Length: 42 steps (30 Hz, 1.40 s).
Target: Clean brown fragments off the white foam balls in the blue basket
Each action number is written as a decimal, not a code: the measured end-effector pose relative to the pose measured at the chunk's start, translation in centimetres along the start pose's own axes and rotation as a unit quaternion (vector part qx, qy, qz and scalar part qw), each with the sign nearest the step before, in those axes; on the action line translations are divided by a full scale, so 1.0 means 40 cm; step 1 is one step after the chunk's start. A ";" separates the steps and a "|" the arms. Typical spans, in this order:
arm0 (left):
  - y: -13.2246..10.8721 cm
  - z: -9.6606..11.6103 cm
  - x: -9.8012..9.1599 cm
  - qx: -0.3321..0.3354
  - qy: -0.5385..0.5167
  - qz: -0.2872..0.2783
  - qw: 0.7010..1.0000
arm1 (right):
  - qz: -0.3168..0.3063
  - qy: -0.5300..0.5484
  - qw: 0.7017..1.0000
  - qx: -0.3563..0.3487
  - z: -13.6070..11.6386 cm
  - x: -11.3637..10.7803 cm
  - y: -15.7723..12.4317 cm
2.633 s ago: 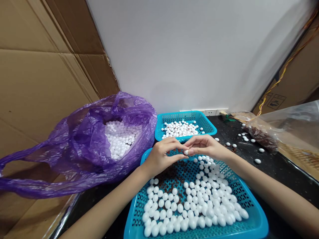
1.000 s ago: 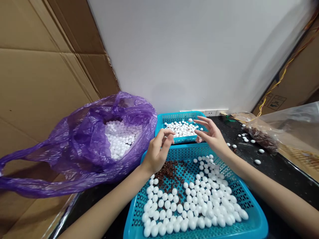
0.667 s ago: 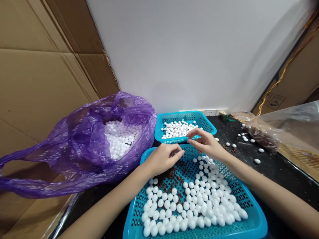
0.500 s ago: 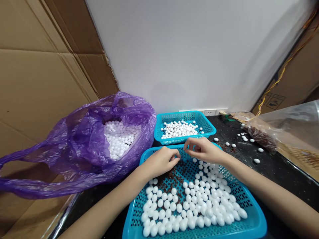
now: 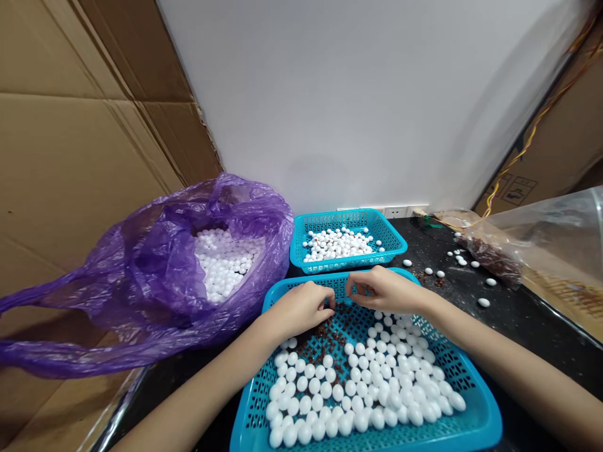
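- Down at the far side of the basket, the left hand (image 5: 301,307) curls over the mesh, its fingertips dipping out of sight at the dark brown granules (image 5: 325,339); whether it pinches anything, we can't tell!
- Just beside it, the right hand (image 5: 381,290) hangs with its fingertips drawn together, close to the left but not touching, and nothing shows between them.
- Beneath both lies the large turquoise plastic mesh basket (image 5: 282,284), with the granules near the hands and round white foam balls (image 5: 358,383) filling its near half.
- Beyond, a small turquoise mesh basket (image 5: 348,269) holds more white balls, and a purple plastic bag (image 5: 117,276) bulges with them on the left.
- Out right, stray balls (image 5: 428,271) dot the black surface (image 5: 513,326) near a clear plastic bag (image 5: 492,257) of brown bits.
- Danger watch: a careless wrist could send balls rolling, and one nudge near the edge could put them over the rim; those light balls would run far on that bare surface.
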<state>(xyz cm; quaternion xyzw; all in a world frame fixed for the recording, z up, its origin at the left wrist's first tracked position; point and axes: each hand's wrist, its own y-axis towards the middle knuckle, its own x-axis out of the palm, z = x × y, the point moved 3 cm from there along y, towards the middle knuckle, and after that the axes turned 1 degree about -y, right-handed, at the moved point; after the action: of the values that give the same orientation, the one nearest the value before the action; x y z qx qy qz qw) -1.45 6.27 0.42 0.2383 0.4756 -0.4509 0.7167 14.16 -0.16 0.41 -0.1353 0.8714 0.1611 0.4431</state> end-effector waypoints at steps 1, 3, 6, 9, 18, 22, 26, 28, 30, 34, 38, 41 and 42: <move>0.000 0.000 0.000 0.008 0.006 0.003 1.000 | -0.003 0.000 1.000 0.000 0.001 0.001 0.000; 0.000 0.001 0.001 0.024 0.021 0.010 0.999 | -0.008 -0.001 1.000 0.000 0.002 0.002 0.000; -0.001 0.004 0.002 0.031 0.040 0.012 0.999 | -0.033 0.014 0.999 -0.010 0.001 0.005 -0.003; -0.004 0.012 -0.001 0.035 0.044 0.003 0.998 | -0.092 0.031 0.995 -0.027 -0.003 0.015 -0.008; -0.009 0.040 -0.003 0.118 -0.016 -0.027 0.993 | -0.221 0.038 0.974 0.003 -0.003 0.032 -0.019; -0.007 0.037 0.000 0.131 -0.024 -0.035 0.990 | -0.248 0.043 0.968 0.008 -0.001 0.034 -0.020; -0.006 0.033 0.001 0.147 -0.036 -0.049 0.987 | -0.255 0.011 0.967 0.020 -0.003 0.036 -0.020; -0.006 0.032 0.001 0.151 -0.045 -0.052 0.986 | -0.263 0.004 0.965 0.024 -0.005 0.039 -0.020; -0.005 0.032 0.001 0.155 -0.054 -0.050 0.985 | -0.275 0.009 0.961 0.022 -0.006 0.042 -0.021; -0.002 0.029 0.001 0.160 -0.060 -0.034 0.985 | -0.242 0.067 0.968 0.002 -0.005 0.036 -0.020; 0.003 0.022 -0.001 0.156 -0.062 0.008 0.986 | -0.155 0.258 0.953 -0.030 -0.009 0.014 -0.018; 0.004 0.021 -0.005 0.160 -0.080 0.040 0.983 | -0.087 0.422 0.900 -0.058 -0.006 -0.005 -0.015; 0.003 0.023 -0.007 0.163 -0.085 0.049 0.982 | -0.063 0.456 0.885 -0.063 -0.001 -0.010 -0.013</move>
<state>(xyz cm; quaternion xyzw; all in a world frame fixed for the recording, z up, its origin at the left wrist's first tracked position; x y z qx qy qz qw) -0.96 5.75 1.04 0.3363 0.3208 -0.5053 0.7271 14.55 -0.63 0.69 -0.2759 0.9551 0.1076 -0.0038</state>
